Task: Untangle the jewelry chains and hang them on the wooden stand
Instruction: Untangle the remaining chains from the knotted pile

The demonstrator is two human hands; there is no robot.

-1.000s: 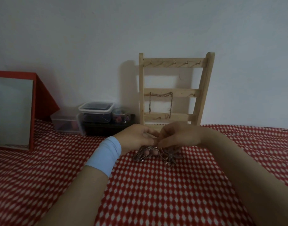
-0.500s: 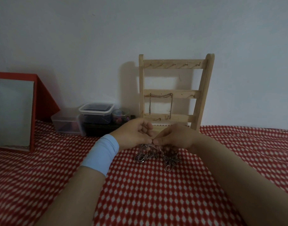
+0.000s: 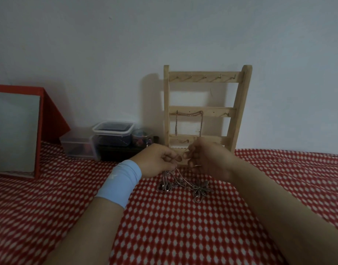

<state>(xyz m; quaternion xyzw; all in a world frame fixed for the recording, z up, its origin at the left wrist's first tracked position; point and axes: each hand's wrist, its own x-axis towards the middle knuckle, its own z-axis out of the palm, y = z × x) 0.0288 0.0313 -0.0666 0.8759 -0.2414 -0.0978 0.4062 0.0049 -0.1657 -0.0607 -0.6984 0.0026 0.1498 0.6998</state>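
Observation:
A tangle of dark metal jewelry chains (image 3: pixel 180 183) with a flower-shaped pendant (image 3: pixel 201 189) lies on the red-and-white cloth, partly lifted. My left hand (image 3: pixel 157 161), with a light blue wristband, pinches the chains from the left. My right hand (image 3: pixel 208 159) pinches them from the right, fingertips close to the left hand's. Right behind both hands the wooden stand (image 3: pixel 204 109) leans against the wall, ladder-shaped, with hooks on three rungs. One chain (image 3: pixel 189 121) hangs from two hooks on its middle rung.
Clear plastic containers (image 3: pixel 99 141) and a small jar (image 3: pixel 142 139) sit against the wall left of the stand. A red-framed mirror (image 3: pixel 17 131) stands at the far left. The checked cloth (image 3: pixel 183 226) covers the whole surface in front of me.
Both hands have risen a little and drawn strands of the tangle up off the cloth; the pendant end stays lying on the cloth.

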